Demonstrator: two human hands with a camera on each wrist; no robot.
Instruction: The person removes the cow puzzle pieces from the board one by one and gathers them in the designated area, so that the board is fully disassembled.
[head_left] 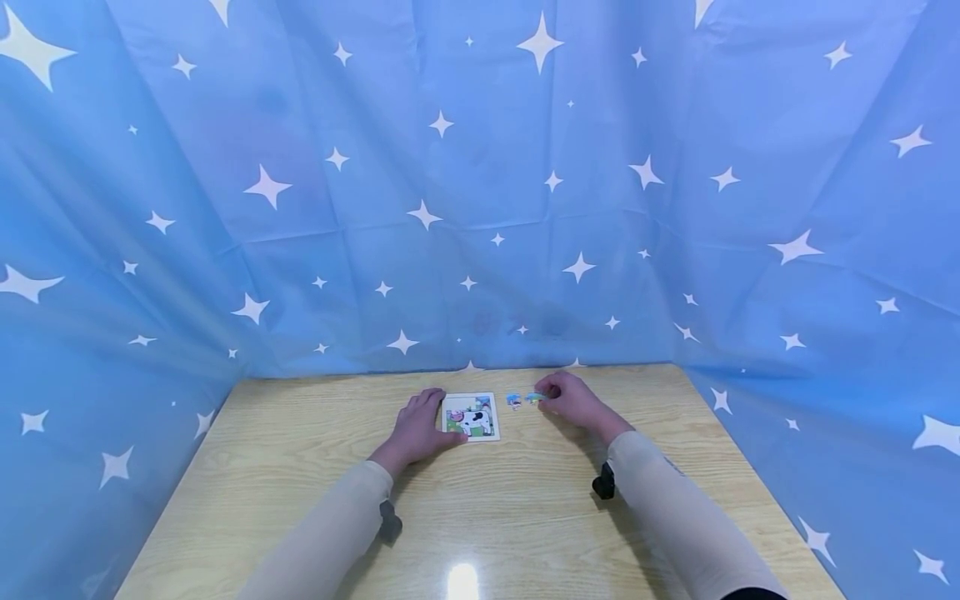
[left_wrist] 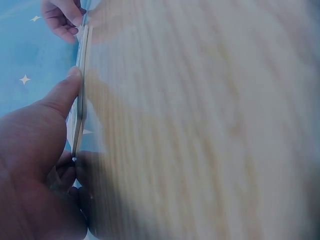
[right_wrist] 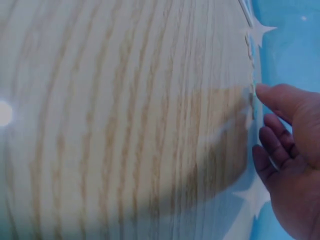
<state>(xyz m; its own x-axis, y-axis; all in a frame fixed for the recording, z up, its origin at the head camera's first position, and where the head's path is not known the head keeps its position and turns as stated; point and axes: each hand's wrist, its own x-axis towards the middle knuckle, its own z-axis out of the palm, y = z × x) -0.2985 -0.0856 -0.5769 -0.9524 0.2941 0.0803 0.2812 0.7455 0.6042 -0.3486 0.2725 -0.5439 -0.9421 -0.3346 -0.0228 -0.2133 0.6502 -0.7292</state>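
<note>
A square jigsaw board [head_left: 461, 402] with a pale rim lies flat near the table's far side; its picture shows a black-and-white cow with a pink muzzle. A blank pale area fills its upper left. My left hand [head_left: 418, 425] holds the board at its left side, thumb along the near edge and fingers at the far left corner. In the left wrist view, the thumb presses the board's edge [left_wrist: 80, 110]. Right of the board, my right hand [head_left: 573, 400] pinches a blue-and-green jigsaw piece [head_left: 534, 398], partly hidden by the fingers. A second loose piece [head_left: 513, 401] lies between that piece and the board.
The wood-grain table [head_left: 495, 517] reaches back to a blue curtain [head_left: 480, 208] with white stars, which also hangs along both sides. Dark wrist devices show under both sleeves. A bright reflection shines on the near tabletop.
</note>
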